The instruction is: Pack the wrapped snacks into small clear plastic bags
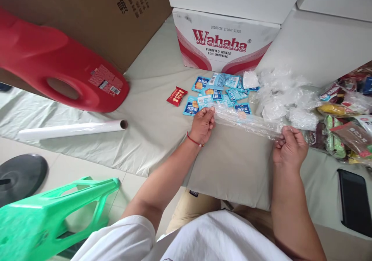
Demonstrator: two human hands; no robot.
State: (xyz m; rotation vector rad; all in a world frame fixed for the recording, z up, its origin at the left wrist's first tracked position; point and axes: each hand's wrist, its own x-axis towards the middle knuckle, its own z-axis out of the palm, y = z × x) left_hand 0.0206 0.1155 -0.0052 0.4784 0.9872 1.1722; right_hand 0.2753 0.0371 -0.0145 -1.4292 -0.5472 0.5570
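A strip of clear plastic film point(250, 123), perhaps a flattened bag, is stretched between my two hands above the cloth-covered surface. My left hand point(202, 124) pinches its left end between thumb and fingers. At the other end my right hand point(290, 145) grips the film with curled fingers. Just beyond the film lies a pile of small blue snack packets point(217, 92), partly hidden by it. One red packet point(177, 96) lies apart to the left of the pile. A heap of crumpled clear plastic point(286, 92) sits behind my right hand.
A Wahaha water carton point(225, 44) stands behind the packets. Assorted wrapped snacks point(348, 117) and a black phone point(354, 201) are at right. On the left lie a red jug point(66, 71), a white film roll point(72, 129) and a green stool point(49, 214).
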